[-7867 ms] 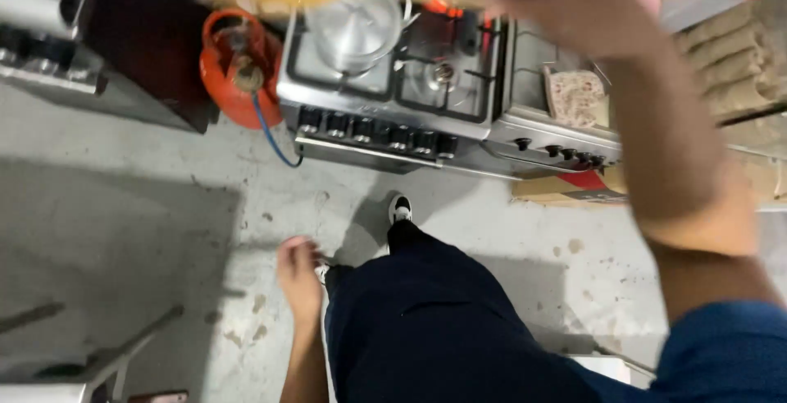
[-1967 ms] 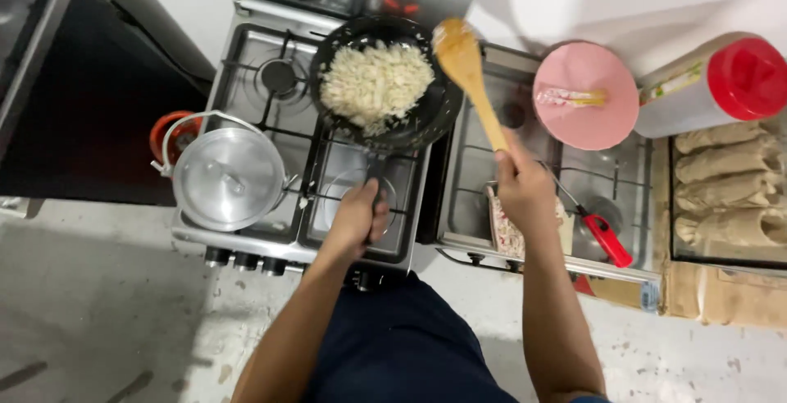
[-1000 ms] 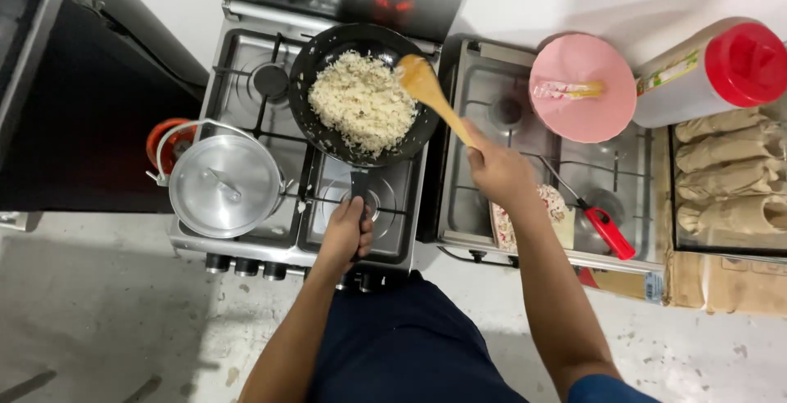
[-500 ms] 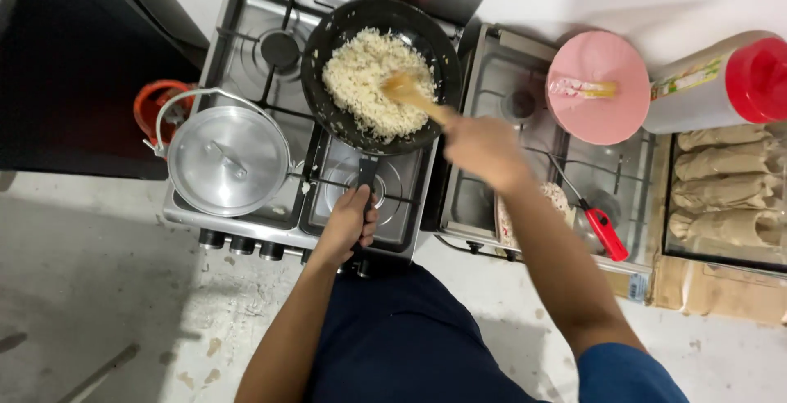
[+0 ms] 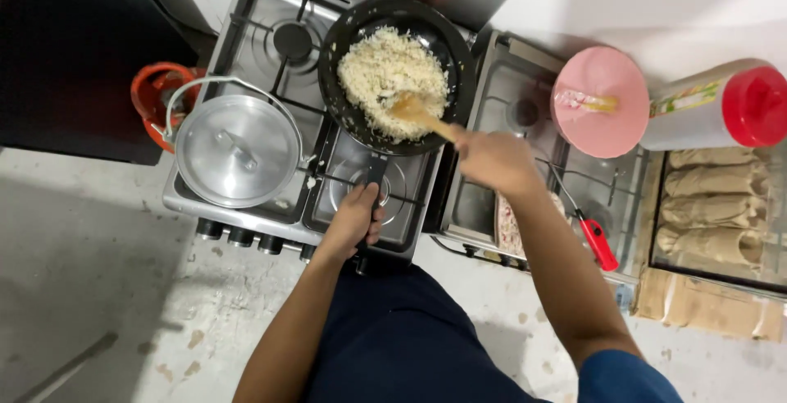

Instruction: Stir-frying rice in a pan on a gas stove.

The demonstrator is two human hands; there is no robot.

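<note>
The right hand point(image 5: 492, 159) was closed around the handle of a wooden spatula point(image 5: 416, 113), whose blade lay in the fried rice point(image 5: 392, 80) near the pan's right side. The spatula's long axis ran from the fist up and to the left, blade end pointing into the rice. It looked stiff and light, best gripped far back on the handle, away from the heat. The left hand point(image 5: 354, 221) was wrapped around the black handle of the frying pan point(image 5: 397, 71), which sat on the rear right burner of the gas stove point(image 5: 246, 34); the handle pointed straight back toward the person. The loaded pan would likely be fairly heavy and rigid, so the handle was the only sensible hold. The rice seemed loose and easily spilled. Just left of the pan stood a lidded steel pot point(image 5: 237, 150); to the right, a pink lid point(image 5: 601, 101) and a red-capped container point(image 5: 721, 106).
</note>
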